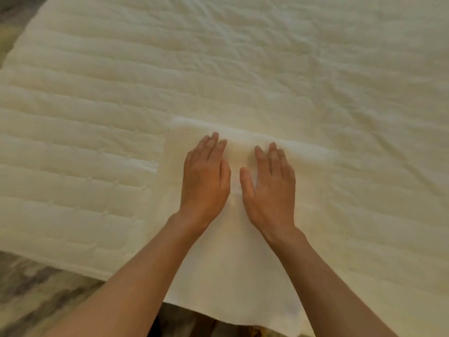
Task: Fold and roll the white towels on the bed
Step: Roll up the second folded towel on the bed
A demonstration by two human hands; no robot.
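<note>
Head view. Item one, and location?
— Towel (230,276), white, the only one in sight. It lies flat at the near edge of the bed (340,69). Its near end hangs past that edge, above the floor (29,300).

Condition?
— Plain, soft nap, a narrow strip running inward from the bed's near edge. Judging by its width it is folded lengthwise, though the layers cannot be counted. A raised band crosses its far end, further in on the bed. That band is either a fold or the first turn of a roll; cannot tell which.

Hands?
— Left hand (205,181) and right hand (269,186), side by side just short of the band, palms down on the towel. Grip of each: fingers straight, thumbs out, clamped on nothing, pressing only.

Progress?
— Judged early to middle. Folding of this towel seems done or nearly so, and smoothing is in hand. Rolling is barely begun or not begun. No finished rolls or further towels show on the bed, so the count remaining is unknown.

Other entries?
— Quilted cover (73,142) on the bed's left part; wrinkled sheet (364,113) elsewhere.
</note>
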